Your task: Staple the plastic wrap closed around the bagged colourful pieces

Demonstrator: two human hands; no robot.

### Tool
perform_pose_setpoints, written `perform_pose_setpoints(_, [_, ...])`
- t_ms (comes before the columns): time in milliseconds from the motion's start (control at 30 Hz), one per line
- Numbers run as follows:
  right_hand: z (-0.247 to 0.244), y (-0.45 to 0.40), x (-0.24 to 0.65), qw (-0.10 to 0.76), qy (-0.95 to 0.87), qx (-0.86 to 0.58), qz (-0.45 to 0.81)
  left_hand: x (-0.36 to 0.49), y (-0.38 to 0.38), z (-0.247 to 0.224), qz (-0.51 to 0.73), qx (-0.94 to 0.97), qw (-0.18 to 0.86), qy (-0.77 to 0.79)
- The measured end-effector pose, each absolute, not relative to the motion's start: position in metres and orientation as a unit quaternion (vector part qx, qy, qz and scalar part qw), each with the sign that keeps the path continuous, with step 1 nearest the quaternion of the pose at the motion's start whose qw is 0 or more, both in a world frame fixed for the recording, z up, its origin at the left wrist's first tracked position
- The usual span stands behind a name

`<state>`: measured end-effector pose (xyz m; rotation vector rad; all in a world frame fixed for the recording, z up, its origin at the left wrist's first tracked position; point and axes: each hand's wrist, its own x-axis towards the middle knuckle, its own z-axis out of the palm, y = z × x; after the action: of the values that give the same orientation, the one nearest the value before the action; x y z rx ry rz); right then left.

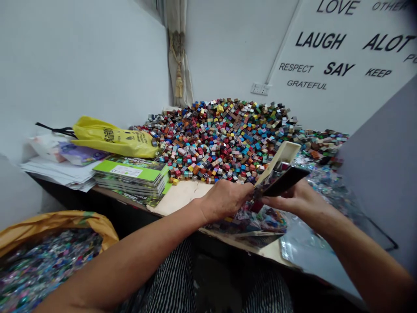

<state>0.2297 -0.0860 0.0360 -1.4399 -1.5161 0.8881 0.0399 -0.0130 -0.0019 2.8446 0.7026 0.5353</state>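
My left hand [227, 199] is closed on the near left edge of an open box with a pale inner flap [282, 155]. On the box's right side, my right hand [295, 198] grips a dark panel [286, 180], thumb toward its lower edge. Shiny dark contents show between the flap and the panel, too small to make out. Just below both hands, a container [265, 230] filled with small plastic-wrapped coloured pieces stands at the table's front edge. Behind them rises a large heap of small coloured cubes [221, 139].
Stacked green booklets [130, 174], a yellow bag [114, 138] and white papers [58, 169] lie at the left. An orange-rimmed sack [94, 219] of shiny bits stands at lower left. Clear plastic packets [335, 187] and a plastic sheet [312, 248] lie at the right.
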Motion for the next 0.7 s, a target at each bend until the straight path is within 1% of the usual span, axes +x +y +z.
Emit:
perform_pose_setpoints(167, [0.027,-0.088,0.231,0.465,-0.568,-0.573,0.366,0.038,-0.01,0.006,0.151,0.956,0.113,0.226])
perform_pose_setpoints(267, [0.024,-0.089,0.231,0.462,-0.569,-0.572,0.368,0.034,-0.006,0.016,0.123,0.958,0.164,0.2])
perform_pose_setpoints(333, [0.023,-0.089,0.232,0.457,-0.571,-0.578,0.361,0.033,-0.004,0.019,0.113,0.96,0.177,0.185])
perform_pose_setpoints(467, [0.025,-0.092,0.231,0.453,-0.581,-0.576,0.354,0.037,-0.006,0.019,0.088,0.965,0.152,0.197])
perform_pose_setpoints(567, [0.03,-0.096,0.228,0.458,-0.587,-0.571,0.347,0.04,-0.01,0.014,0.114,0.961,0.128,0.217])
perform_pose_setpoints(700, [0.036,-0.101,0.221,0.489,-0.577,-0.561,0.338,0.04,-0.014,0.006,0.141,0.956,0.088,0.24])
